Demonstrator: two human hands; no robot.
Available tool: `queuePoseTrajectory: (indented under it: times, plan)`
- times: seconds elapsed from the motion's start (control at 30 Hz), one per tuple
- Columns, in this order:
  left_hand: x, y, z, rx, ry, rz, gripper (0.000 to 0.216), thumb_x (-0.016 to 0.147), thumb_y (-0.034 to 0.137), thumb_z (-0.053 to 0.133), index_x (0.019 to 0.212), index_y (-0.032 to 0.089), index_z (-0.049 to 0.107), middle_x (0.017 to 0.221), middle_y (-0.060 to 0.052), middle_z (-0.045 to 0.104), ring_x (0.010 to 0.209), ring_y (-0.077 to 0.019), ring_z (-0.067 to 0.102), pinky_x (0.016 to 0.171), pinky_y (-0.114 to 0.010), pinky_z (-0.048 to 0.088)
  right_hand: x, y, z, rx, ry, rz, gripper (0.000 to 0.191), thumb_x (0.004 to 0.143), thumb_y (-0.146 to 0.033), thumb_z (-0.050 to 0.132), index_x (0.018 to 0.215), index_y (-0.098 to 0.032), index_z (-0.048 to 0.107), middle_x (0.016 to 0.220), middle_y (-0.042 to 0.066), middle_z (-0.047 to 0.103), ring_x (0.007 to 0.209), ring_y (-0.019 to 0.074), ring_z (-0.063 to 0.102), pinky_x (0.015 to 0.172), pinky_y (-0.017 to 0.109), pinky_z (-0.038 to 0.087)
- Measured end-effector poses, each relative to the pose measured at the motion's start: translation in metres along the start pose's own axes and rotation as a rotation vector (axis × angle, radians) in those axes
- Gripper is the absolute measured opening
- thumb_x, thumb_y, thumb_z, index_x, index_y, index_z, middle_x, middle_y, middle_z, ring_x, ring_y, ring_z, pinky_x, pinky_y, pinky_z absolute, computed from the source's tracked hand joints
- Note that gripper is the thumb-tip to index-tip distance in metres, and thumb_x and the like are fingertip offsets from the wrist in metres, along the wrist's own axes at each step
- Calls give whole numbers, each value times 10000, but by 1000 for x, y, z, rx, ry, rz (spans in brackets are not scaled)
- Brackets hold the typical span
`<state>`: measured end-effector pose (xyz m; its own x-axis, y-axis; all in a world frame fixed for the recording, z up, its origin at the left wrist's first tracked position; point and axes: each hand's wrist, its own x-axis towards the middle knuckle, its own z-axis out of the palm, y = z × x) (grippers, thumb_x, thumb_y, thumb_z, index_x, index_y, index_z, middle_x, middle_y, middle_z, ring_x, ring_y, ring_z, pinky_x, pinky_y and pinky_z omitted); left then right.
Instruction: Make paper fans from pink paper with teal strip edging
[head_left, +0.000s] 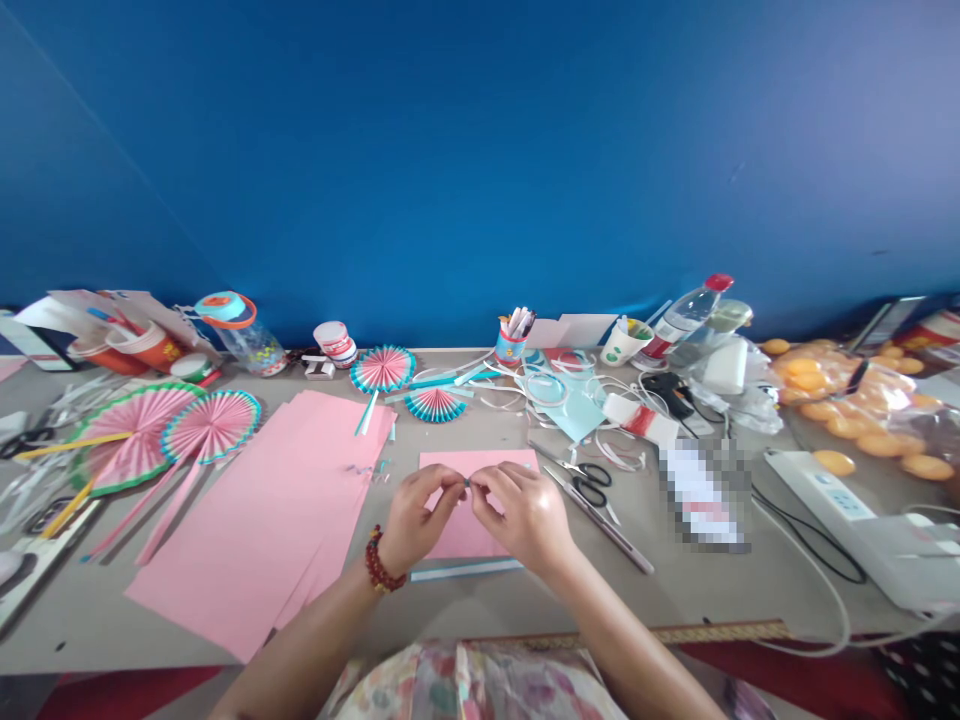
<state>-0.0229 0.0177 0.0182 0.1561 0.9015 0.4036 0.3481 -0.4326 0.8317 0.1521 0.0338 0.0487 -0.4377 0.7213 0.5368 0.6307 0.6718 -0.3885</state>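
My left hand (429, 505) and my right hand (521, 508) meet at the fingertips over a pink paper sheet (480, 535). Between their pinched fingers shows a tiny teal piece (466, 483), too small to make out fully; it looks like a bit of paper. A white and teal paper strip (465, 569) lies along the near edge of the pink sheet. Just right of my right hand are black-handled scissors (592, 483) and a slim metallic pen-like tool (600, 520). Small paper scraps (371, 470) lie to the left of my left hand.
Large pink sheets (255, 520) cover the left of the table. Folded paper fans (211, 427) lie beyond. Curled white strips (525, 390), a pen cup (511, 345) and a plastic bottle (686, 315) stand toward the wall. A power strip (825, 500) with cables sits right.
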Motion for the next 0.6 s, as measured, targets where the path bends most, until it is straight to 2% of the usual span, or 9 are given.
queuePoseTrajectory:
  times: [0.17,0.3,0.4,0.43,0.6]
  plan:
    - [-1,0,-2,-95,53,-60,215,958,222,507,781,182,621,735,-31,666,699,-143,626,698,-258,482,4,24,-10,31,41,162,117,872,-190,536,806,-218,630,704,6,682,656,152,629,658,246,430]
    - [-3,-8,-6,-338,231,-115,178,959,281,535,847,172,622,724,-26,645,669,-138,607,648,-259,490,7,69,-32,42,127,377,151,889,-291,528,823,-219,643,754,7,710,659,150,643,647,240,442]
    - [-1,-7,-14,-514,400,-78,139,940,284,576,874,173,626,708,-15,639,644,-134,594,632,-270,485,9,112,-47,37,206,552,171,855,-345,546,817,-217,653,734,8,714,659,159,654,647,245,457]
    - [0,-5,-19,-576,440,-52,131,933,284,587,873,175,628,705,-11,636,631,-132,587,622,-273,482,9,126,-50,44,193,594,182,848,-364,548,823,-215,650,733,10,717,663,164,659,635,243,461]
    - [7,19,-49,-771,563,57,76,893,263,638,848,202,640,705,9,633,581,-114,540,639,-301,496,18,178,-52,2,170,642,239,858,-371,490,789,-200,641,745,40,735,666,177,672,607,246,468]
